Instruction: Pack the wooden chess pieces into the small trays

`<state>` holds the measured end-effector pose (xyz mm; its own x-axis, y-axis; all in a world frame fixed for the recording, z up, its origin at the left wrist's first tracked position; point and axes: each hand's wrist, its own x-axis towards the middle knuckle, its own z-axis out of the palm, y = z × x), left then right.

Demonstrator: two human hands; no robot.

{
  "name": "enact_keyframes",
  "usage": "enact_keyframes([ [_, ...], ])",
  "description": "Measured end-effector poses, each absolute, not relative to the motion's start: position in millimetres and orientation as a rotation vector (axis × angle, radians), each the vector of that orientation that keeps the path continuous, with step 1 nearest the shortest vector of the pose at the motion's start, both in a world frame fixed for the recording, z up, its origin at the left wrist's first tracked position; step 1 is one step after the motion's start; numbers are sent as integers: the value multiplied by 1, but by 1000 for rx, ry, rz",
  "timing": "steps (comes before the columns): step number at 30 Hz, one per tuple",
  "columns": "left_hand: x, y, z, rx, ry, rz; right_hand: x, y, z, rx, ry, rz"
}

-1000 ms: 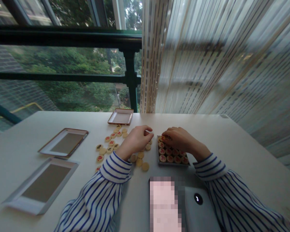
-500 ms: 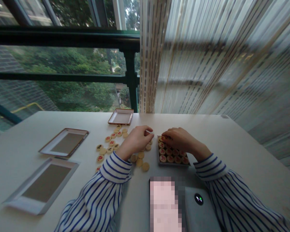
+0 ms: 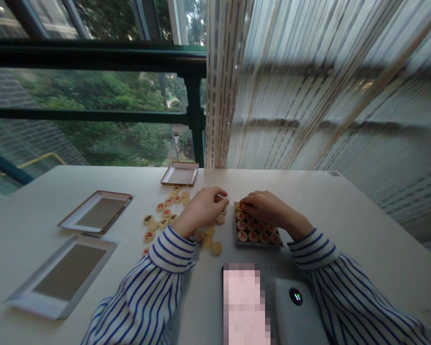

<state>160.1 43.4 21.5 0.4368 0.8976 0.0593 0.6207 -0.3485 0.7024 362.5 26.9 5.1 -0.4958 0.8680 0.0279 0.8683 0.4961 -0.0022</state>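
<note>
A small square tray [image 3: 236,230] on the white table [image 3: 345,225] holds rows of round wooden game discs with red marks [image 3: 253,236]. My right hand [image 3: 266,207] lies over the tray's far rows, fingers curled down onto the discs there. My left hand [image 3: 204,207] rests just left of the tray with fingers curled and pinched; what they hold is hidden. Loose discs [image 3: 165,213] lie scattered left of it, and several plain ones [image 3: 210,239] sit by my left wrist.
Two flat box halves [image 3: 95,211] [image 3: 62,273] lie at the left, and a small brown-rimmed lid [image 3: 179,173] sits at the table's far edge. A phone [image 3: 244,302] and a grey device [image 3: 296,311] lie near me. Window railing and curtain stand behind.
Almost nothing has moved; my right hand's fingers shifted slightly over the tray's far row while my left hand stayed put.
</note>
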Motion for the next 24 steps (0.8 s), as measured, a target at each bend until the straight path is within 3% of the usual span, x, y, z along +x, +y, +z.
enact_keyframes([
  [24,159,45,19,2108,1258,583,361,27,2,-1515,-2698,-10],
])
